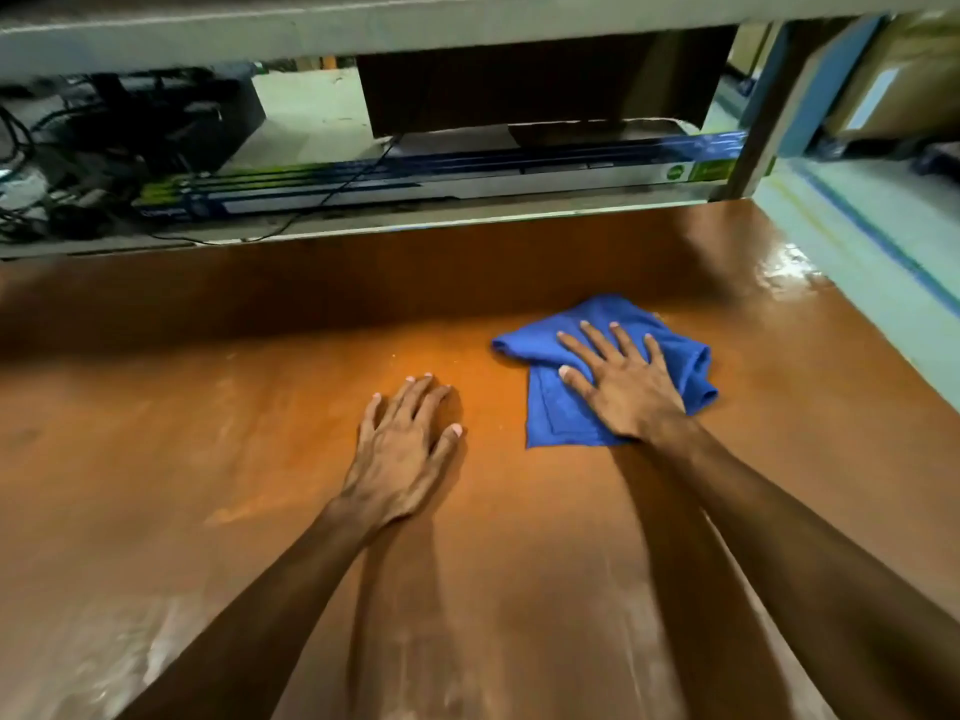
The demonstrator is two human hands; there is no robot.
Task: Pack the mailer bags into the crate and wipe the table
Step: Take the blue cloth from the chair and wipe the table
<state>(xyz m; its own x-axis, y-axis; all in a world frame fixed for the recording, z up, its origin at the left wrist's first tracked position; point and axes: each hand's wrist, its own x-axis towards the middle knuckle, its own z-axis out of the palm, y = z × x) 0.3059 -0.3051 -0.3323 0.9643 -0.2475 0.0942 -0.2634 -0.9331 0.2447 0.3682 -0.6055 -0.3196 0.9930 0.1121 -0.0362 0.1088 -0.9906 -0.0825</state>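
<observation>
A blue cloth (556, 410) lies crumpled on the glossy brown table (208, 433), right of centre. My right hand (621, 384) presses flat on the cloth with fingers spread and straight. My left hand (402, 449) rests flat on the bare tabletop to the left of the cloth, fingers extended. No mailer bags or crate are in view.
A grey shelf (363, 228) runs along the table's far edge, holding long boxes (415, 179), a dark cardboard box (519, 90) and tangled cables (62, 163) at the left. The table's right edge drops to a pale green floor (857, 241).
</observation>
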